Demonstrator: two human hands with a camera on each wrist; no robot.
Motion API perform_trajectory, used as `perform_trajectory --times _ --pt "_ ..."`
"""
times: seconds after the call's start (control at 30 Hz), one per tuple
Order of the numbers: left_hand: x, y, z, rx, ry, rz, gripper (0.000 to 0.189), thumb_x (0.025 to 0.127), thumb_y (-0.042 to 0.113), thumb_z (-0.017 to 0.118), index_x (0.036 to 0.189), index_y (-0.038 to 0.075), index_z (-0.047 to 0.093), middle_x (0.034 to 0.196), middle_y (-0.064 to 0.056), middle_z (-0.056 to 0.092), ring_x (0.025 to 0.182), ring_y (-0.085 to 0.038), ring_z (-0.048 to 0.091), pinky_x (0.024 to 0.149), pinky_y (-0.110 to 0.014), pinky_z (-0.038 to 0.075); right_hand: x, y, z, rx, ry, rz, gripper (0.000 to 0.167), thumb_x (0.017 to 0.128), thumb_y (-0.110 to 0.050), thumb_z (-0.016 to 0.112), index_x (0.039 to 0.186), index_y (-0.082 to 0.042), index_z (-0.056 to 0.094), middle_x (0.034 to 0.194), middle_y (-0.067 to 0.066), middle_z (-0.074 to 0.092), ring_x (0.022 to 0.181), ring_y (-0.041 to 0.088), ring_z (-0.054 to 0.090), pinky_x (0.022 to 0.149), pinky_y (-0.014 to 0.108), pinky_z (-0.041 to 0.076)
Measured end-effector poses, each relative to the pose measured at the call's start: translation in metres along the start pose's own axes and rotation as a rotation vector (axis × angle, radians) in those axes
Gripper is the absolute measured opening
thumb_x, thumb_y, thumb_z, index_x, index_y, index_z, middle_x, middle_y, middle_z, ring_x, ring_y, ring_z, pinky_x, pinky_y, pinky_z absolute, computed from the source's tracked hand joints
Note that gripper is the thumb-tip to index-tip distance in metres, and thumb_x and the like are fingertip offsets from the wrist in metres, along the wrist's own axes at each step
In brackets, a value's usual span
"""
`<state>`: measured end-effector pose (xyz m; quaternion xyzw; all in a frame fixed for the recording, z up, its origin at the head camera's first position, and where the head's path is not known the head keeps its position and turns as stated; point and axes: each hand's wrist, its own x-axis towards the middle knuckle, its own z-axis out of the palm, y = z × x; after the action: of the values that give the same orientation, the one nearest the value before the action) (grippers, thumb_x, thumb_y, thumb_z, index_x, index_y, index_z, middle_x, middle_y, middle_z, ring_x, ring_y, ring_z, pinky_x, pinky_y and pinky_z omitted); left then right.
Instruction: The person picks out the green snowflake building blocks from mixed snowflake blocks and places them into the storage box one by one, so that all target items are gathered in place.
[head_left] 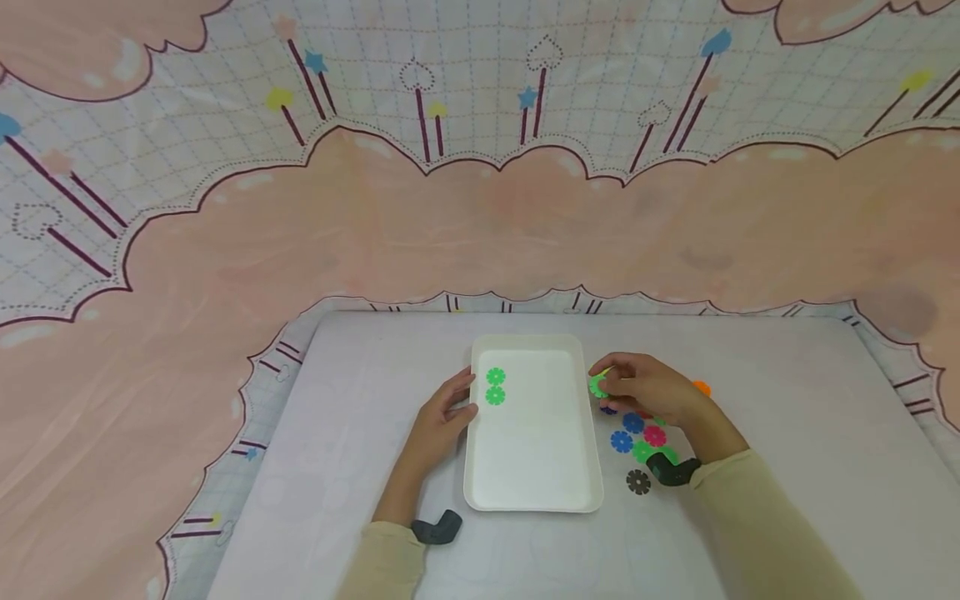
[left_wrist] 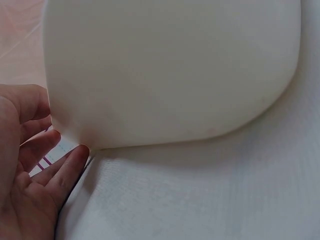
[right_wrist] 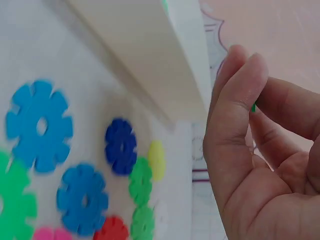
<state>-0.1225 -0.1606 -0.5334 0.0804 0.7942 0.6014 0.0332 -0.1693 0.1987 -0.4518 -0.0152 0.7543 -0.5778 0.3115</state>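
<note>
A white tray (head_left: 534, 450) lies on the table, with two green notched plastic discs (head_left: 495, 386) one above the other in its upper left. My left hand (head_left: 442, 421) touches the tray's left edge with loosely bent fingers; up close, in the left wrist view, its fingertips (left_wrist: 77, 155) meet the tray's outer wall. Just off the tray's right edge, my right hand (head_left: 648, 387) pinches a green notched disc (head_left: 597, 386) between thumb and fingers. Only a sliver of that disc shows in the right wrist view.
Right of the tray lie several loose notched discs: blue (head_left: 621, 442), pink (head_left: 655, 436), green (head_left: 642, 452), dark grey (head_left: 638, 482) and orange (head_left: 702, 388). Some are partly hidden under my right hand and wrist. A patterned cloth (head_left: 525, 225) hangs behind the table.
</note>
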Motion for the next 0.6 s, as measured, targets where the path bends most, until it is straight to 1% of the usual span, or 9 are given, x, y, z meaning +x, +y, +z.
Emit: perform_trajectory --times 0.03,0.1,0.17,0.33,0.47,0.6 --pt "0.000 0.000 0.000 -0.003 -0.002 -0.003 0.052 0.098 0.013 0.067 0.149 0.014 0.052 0.162 0.004 0.043 0.139 -0.029 0.054 0.106 -0.032 0.055 0.002 -0.002 0.002 0.010 0.003 0.000 0.042 0.100 -0.014 0.066 0.137 0.001 0.053 0.095 0.007 0.057 0.094 0.024 0.070 0.082 0.025 0.063" --pt "0.000 0.001 0.000 -0.013 -0.004 -0.010 0.053 0.098 0.012 0.067 0.149 0.014 0.052 0.161 0.004 0.043 0.139 -0.029 0.054 0.106 -0.033 0.055 0.004 -0.004 0.005 0.024 0.007 0.002 0.042 0.100 -0.011 0.065 0.138 0.002 0.052 0.095 0.007 0.057 0.095 0.026 0.069 0.085 0.027 0.064" --pt "0.001 0.001 0.000 -0.019 -0.007 -0.014 0.053 0.098 0.013 0.067 0.149 0.014 0.052 0.162 0.004 0.043 0.139 -0.029 0.053 0.107 -0.033 0.054 0.007 -0.007 0.008 0.044 0.002 -0.005 0.042 0.100 -0.010 0.064 0.138 0.004 0.051 0.096 0.007 0.057 0.094 0.024 0.069 0.088 0.028 0.063" --pt "0.001 0.000 0.000 -0.017 -0.009 -0.018 0.053 0.098 0.013 0.068 0.148 0.016 0.053 0.162 0.005 0.043 0.139 -0.029 0.053 0.106 -0.030 0.055 0.010 -0.012 0.017 0.076 -0.022 -0.035 0.039 0.101 -0.008 0.063 0.134 0.007 0.052 0.103 0.010 0.058 0.094 0.021 0.067 0.089 0.029 0.063" --pt "0.001 0.000 0.002 -0.011 -0.009 -0.007 0.052 0.098 0.012 0.067 0.148 0.015 0.053 0.162 0.004 0.042 0.139 -0.030 0.054 0.105 -0.031 0.056 0.013 -0.015 0.023 0.071 -0.020 -0.041 0.038 0.100 -0.008 0.064 0.134 0.007 0.054 0.100 0.010 0.057 0.092 0.020 0.067 0.088 0.028 0.063" --pt "0.001 0.000 0.001 -0.003 -0.006 -0.017 0.052 0.098 0.012 0.066 0.148 0.015 0.052 0.162 0.007 0.041 0.138 -0.028 0.054 0.105 -0.031 0.056 0.018 -0.018 0.028 0.057 -0.023 -0.045 0.039 0.099 -0.006 0.065 0.135 0.006 0.055 0.095 0.007 0.059 0.089 0.022 0.068 0.086 0.028 0.064"
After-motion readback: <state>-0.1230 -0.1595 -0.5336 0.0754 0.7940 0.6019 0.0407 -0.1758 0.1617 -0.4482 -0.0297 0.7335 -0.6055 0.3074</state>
